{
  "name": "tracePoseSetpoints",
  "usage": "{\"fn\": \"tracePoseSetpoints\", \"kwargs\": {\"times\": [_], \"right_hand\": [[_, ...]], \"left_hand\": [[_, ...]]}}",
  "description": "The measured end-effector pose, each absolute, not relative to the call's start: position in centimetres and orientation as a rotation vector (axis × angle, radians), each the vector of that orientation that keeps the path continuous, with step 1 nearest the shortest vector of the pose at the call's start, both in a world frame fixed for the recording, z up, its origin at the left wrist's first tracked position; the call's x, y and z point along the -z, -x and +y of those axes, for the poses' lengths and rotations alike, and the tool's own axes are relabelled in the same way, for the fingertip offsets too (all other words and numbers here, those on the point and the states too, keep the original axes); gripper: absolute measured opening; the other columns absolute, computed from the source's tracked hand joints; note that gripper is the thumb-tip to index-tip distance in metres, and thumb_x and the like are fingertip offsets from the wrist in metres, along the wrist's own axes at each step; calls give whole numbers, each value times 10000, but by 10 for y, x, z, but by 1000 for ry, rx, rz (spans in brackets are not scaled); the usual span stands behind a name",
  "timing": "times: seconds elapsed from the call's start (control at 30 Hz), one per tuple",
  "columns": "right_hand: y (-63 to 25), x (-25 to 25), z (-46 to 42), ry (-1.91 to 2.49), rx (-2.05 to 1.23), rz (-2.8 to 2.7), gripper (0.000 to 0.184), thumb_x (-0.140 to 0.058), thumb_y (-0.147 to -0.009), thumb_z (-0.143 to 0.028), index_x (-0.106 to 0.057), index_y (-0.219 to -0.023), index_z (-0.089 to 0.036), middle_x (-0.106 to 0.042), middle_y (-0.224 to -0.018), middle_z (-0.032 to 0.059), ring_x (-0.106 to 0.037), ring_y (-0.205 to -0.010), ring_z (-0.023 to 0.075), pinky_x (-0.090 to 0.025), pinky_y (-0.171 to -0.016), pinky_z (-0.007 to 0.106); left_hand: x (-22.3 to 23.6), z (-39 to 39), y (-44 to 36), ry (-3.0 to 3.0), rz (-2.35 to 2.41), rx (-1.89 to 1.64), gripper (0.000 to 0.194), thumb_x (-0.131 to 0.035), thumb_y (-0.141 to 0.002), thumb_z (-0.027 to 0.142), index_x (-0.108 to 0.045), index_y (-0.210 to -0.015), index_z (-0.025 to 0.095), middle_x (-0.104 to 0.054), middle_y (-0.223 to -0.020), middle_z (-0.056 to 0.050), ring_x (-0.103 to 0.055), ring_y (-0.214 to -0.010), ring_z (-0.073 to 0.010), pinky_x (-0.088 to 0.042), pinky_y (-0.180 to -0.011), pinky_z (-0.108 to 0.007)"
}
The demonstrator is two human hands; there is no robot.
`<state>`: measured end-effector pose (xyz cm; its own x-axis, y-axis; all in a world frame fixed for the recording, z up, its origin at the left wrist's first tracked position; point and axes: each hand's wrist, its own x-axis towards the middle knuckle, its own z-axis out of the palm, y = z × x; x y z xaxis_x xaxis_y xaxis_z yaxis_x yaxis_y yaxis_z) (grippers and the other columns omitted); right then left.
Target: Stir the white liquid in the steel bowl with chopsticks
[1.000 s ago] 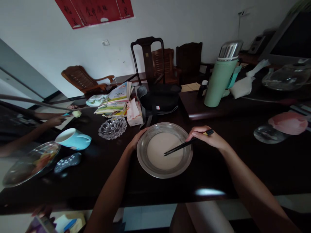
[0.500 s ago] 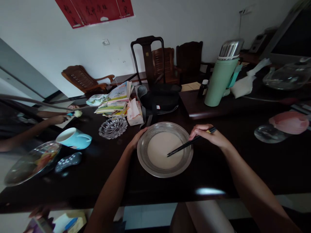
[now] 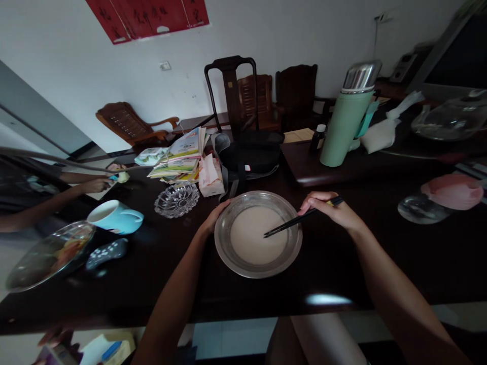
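While the left hand [image 3: 215, 218] lies along the left side of the metal bowl [image 3: 258, 274] on the desk [image 3: 243, 301] — whether its fingers grip the rim or only brace it, I cannot tell — the right hand [image 3: 323, 205] has its fingers closed around dark chopsticks [image 3: 291, 222], their tips slanting down to the pale liquid [image 3: 253, 238] inside. Stirring looks to be the step in hand, and the next move would call for sweeping the tips through the liquid with the bowl steadied.
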<state>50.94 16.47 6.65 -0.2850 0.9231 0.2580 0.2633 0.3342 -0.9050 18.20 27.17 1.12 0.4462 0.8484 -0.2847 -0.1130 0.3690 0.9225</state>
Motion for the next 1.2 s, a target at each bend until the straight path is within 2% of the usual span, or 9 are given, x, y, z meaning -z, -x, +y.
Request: {"fn": "tracePoseSetpoints", "kwargs": {"times": [0.27,0.43,0.67,0.8,1.07,1.2], "right_hand": [[-500,-64,166,1033,-1016,-1882,322,-482,-892,-394,-705,-835,-168,-715,-848,58,-653,-830,195,-470,-754,286],[-510,-67,165,1081,-957,-1753,312,-489,-890,-388,-695,-792,-175,-715,-782,50,-658,-766,181,-478,-735,273],[-500,-63,167,1042,-1021,-1893,317,-484,-890,-394,-706,-843,-173,-714,-850,53,-652,-830,197,-470,-754,284],[-507,-66,166,1068,-964,-1801,308,-487,-893,-378,-698,-803,-173,-715,-811,50,-656,-795,181,-473,-748,269],[-500,-63,168,1037,-1019,-1910,310,-482,-891,-388,-704,-849,-176,-712,-861,51,-652,-840,195,-470,-756,287],[-506,-66,166,1080,-964,-1816,298,-481,-897,-362,-695,-805,-177,-715,-820,44,-659,-804,180,-469,-755,272]], "left_hand": [[-12,271,-182,-979,910,-732,412,-644,-730,388,-668,-1074,162,-701,-928,-46,-605,-946,-245,-423,-849,-307],[-10,272,-181,-988,905,-735,390,-628,-745,379,-674,-1061,156,-698,-949,-51,-606,-944,-240,-427,-842,-299],[-9,273,-182,-989,951,-756,358,-611,-755,362,-685,-1037,153,-701,-930,-47,-621,-897,-227,-436,-827,-291],[-9,273,-182,-1000,933,-757,374,-640,-731,375,-689,-1023,147,-698,-940,-52,-614,-912,-232,-425,-851,-295],[-7,273,-180,-931,907,-735,381,-620,-757,360,-664,-1076,155,-699,-912,-51,-625,-858,-222,-443,-807,-295],[-5,274,-179,-937,892,-740,416,-618,-761,362,-644,-1116,149,-695,-933,-58,-625,-853,-227,-439,-816,-307]]}}
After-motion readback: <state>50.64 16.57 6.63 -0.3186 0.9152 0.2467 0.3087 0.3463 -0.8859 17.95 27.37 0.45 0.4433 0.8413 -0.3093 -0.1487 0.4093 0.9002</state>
